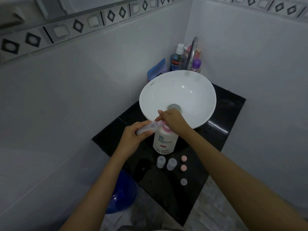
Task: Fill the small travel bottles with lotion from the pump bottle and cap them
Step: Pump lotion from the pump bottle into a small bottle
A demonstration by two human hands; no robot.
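Observation:
A white pump bottle [164, 142] with a pink collar stands on the black counter [221, 117] in front of the basin. My right hand [172, 120] rests on top of its pump head and covers it. My left hand [135, 136] holds a clear small travel bottle [147, 128] tilted on its side, its mouth at the pink nozzle. Two more clear travel bottles [160, 162] [171, 164] stand upright just in front of the pump bottle. To their right lie two pink caps [184, 158] [183, 167] and one grey cap [183, 181].
A white bowl basin [191, 84] fills the counter behind the pump bottle, with a chrome tap [193, 50] over it. Mouthwash [175, 61], a purple-capped bottle [196, 65] and a blue pouch [157, 70] crowd the corner. A blue bucket [121, 194] sits below the counter's left edge.

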